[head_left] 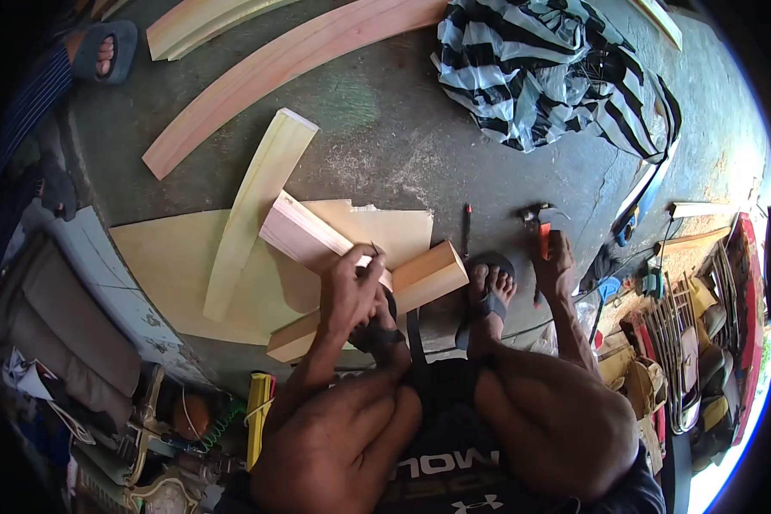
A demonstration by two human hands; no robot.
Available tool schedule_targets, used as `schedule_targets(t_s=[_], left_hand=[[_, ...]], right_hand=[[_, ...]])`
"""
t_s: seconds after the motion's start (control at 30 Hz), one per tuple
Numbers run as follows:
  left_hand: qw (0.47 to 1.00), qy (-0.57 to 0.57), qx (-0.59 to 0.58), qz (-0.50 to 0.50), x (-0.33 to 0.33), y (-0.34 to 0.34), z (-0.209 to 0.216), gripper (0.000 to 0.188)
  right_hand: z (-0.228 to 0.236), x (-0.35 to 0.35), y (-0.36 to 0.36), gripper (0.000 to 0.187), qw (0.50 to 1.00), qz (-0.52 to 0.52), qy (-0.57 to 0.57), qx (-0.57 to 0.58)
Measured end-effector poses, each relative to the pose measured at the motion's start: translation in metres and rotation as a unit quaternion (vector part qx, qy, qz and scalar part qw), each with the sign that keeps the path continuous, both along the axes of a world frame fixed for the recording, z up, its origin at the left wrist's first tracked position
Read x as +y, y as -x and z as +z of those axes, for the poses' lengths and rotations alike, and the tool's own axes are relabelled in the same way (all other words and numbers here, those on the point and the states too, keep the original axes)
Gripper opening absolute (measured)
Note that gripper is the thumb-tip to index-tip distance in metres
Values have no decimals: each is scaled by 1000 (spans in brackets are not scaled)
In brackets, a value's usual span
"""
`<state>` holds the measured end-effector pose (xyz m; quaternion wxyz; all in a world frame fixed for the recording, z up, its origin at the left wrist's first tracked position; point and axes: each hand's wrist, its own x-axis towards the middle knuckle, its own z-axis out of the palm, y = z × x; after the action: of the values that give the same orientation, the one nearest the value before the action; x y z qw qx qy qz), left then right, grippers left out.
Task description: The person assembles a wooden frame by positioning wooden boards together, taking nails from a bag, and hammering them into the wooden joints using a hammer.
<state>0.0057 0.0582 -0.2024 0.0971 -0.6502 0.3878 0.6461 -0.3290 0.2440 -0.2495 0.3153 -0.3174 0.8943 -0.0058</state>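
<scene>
Pinching nail (373,251) on wood block (420,278), left hand (351,287) fingers | right hand (555,257) fingers gripping hammer (542,236)

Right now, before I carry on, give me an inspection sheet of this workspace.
Surface: grey concrete floor, dusty.
Job's things: short wood block lying over a plywood sheet; pinkish plank across it.
Clutter: striped plastic sheet, long curved boards.
Grippers: left hand presses a small nail-like piece onto the plank; right hand grips a red-handled hammer.
Cables: thin dark cord by the right foot.
Surroundings: tool jumble right, scrap heap lower left.
</scene>
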Motion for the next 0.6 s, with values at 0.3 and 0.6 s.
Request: schedule_targets(t_s=[0.3,0.6], left_hand=[[972,115,-51,-199,19,-8,-15,22],[938,51,-68,-337,4,9,-12,23]], right_hand=[[106,-107,-37,38,939,-24,-51,-338],[69,-132,-77,44,926,187,55,-324]])
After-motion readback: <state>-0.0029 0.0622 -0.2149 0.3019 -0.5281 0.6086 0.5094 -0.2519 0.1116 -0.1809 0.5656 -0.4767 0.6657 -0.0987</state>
